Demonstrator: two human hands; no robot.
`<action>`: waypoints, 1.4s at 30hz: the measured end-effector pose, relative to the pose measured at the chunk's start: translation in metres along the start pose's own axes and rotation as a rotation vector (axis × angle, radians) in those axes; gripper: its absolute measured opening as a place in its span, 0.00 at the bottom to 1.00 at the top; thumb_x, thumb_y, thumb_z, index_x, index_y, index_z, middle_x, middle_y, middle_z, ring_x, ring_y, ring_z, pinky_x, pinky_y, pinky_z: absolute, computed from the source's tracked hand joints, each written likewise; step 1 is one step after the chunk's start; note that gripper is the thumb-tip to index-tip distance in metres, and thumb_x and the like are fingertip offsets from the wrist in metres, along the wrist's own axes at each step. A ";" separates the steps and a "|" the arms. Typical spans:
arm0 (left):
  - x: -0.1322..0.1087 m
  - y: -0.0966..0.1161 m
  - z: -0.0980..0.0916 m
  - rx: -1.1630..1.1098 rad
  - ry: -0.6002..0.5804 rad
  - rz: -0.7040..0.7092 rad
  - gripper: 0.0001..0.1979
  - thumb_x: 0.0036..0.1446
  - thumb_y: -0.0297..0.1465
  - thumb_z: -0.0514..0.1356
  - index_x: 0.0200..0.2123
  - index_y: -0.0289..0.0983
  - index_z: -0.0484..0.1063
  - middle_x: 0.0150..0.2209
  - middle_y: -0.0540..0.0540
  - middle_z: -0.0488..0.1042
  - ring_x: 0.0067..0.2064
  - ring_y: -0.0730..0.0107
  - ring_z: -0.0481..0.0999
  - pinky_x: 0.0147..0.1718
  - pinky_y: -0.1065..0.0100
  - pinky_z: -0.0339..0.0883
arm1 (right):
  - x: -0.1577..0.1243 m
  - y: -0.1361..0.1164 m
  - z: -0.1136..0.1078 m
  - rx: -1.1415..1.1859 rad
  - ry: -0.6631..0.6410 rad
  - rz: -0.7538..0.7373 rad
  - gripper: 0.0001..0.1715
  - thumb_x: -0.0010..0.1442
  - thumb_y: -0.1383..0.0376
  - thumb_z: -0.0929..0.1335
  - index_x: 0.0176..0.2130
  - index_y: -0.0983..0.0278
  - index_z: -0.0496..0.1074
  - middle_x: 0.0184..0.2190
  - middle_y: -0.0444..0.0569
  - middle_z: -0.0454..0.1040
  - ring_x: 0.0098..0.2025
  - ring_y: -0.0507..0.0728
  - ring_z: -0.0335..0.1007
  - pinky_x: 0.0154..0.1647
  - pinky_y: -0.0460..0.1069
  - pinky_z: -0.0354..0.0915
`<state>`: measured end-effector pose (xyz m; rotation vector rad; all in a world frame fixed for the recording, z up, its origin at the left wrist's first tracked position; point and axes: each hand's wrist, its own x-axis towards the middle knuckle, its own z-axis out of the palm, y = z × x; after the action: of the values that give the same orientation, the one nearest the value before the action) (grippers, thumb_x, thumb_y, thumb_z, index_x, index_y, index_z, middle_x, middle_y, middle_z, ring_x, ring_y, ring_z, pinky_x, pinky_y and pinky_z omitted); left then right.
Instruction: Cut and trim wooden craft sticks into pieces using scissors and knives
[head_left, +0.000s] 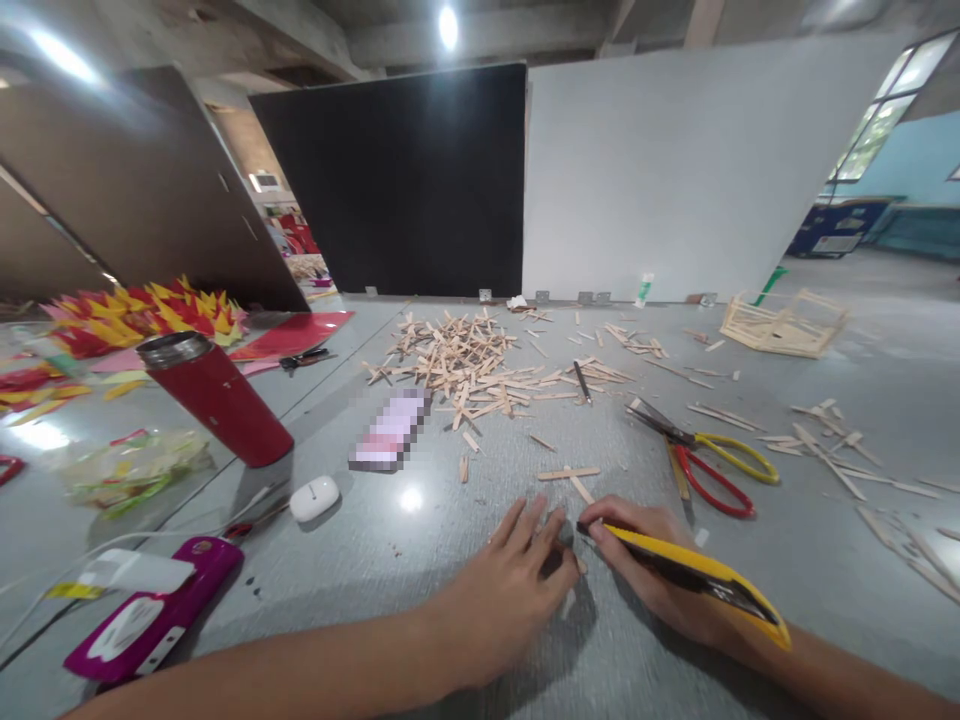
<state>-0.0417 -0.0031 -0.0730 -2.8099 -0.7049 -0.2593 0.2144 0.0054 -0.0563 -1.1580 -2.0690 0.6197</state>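
Observation:
My right hand (656,560) is closed around a yellow and black utility knife (697,565), its dark tip pointing left, low over the table. My left hand (517,580) rests palm down just left of that tip, fingers apart and bent, thumb toward the knife. A small bit of wood shows by the left thumb, partly hidden. Just beyond the fingertips, one flat wooden stick (551,474) lies crosswise, with a second wooden stick (583,490) running from it toward my right hand.
A heap of wooden sticks (457,355) lies ahead. Scissors (694,440) and a stick frame (787,335) are at right. Leftward are a phone (391,430), white earbud case (315,498), red flask (217,400) and purple power strip (161,610). Upright boards (420,190) stand behind.

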 end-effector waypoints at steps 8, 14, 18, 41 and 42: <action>-0.002 0.002 0.006 -0.132 -0.053 -0.015 0.31 0.74 0.32 0.63 0.75 0.35 0.60 0.76 0.23 0.64 0.77 0.33 0.65 0.72 0.35 0.61 | 0.001 -0.001 -0.001 0.001 -0.008 0.023 0.17 0.78 0.55 0.65 0.42 0.58 0.80 0.33 0.46 0.85 0.33 0.58 0.82 0.36 0.49 0.73; -0.002 -0.001 0.005 -0.172 -0.094 0.019 0.33 0.75 0.32 0.61 0.77 0.34 0.56 0.77 0.21 0.61 0.79 0.34 0.62 0.74 0.36 0.58 | -0.003 0.005 0.004 -0.002 0.045 0.059 0.14 0.77 0.55 0.66 0.47 0.58 0.78 0.28 0.42 0.80 0.29 0.56 0.77 0.35 0.50 0.70; -0.003 -0.002 0.007 -0.210 -0.092 0.035 0.36 0.74 0.31 0.62 0.80 0.38 0.53 0.79 0.26 0.59 0.80 0.36 0.58 0.76 0.35 0.53 | -0.003 0.000 0.000 -0.038 0.048 0.087 0.17 0.78 0.55 0.64 0.40 0.58 0.76 0.27 0.43 0.78 0.29 0.57 0.74 0.34 0.51 0.67; -0.002 -0.003 0.006 -0.246 -0.089 0.055 0.39 0.72 0.29 0.63 0.81 0.39 0.53 0.80 0.26 0.55 0.79 0.35 0.60 0.75 0.34 0.53 | 0.002 -0.011 -0.009 -0.053 -0.088 0.066 0.22 0.78 0.55 0.63 0.32 0.57 0.70 0.25 0.43 0.75 0.28 0.56 0.72 0.34 0.50 0.67; -0.002 -0.003 0.007 -0.243 -0.086 0.056 0.39 0.72 0.29 0.63 0.81 0.39 0.53 0.80 0.26 0.55 0.79 0.35 0.61 0.75 0.34 0.52 | 0.002 -0.012 -0.010 -0.064 -0.086 0.064 0.22 0.78 0.55 0.63 0.32 0.57 0.70 0.26 0.43 0.76 0.29 0.56 0.73 0.35 0.50 0.68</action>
<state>-0.0441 -0.0001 -0.0793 -3.0831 -0.6513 -0.2293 0.2142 0.0015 -0.0411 -1.2579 -2.1444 0.6481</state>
